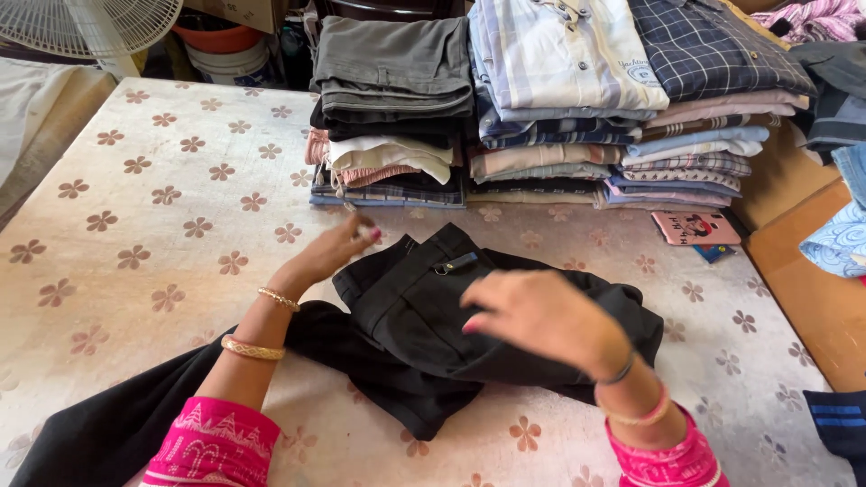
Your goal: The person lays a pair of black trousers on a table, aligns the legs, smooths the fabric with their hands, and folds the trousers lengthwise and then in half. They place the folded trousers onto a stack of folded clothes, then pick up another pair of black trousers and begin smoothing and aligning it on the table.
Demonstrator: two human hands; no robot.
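The black trousers (424,316) lay partly folded at the near middle of the flower-patterned table cover (135,207), their long axis running from the waistband at upper right down to the legs trailing off the near-left edge. The right hand (541,320) rested flat on the folded part with fingers loosely spread, while the left hand (329,252) pinched something small, too blurred to name, near the waistband. Stacks of folded clothes (541,108) blocked the far side and a pink phone (695,228) lay at the right, with open cover to the left.

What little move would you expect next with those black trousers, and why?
Probably smoothing the waist end flat. The black trousers lie bunched and only partly folded on the flowered cloth; the right hand rests on them and the left hand is at the waistband, while one leg trails off untidily.
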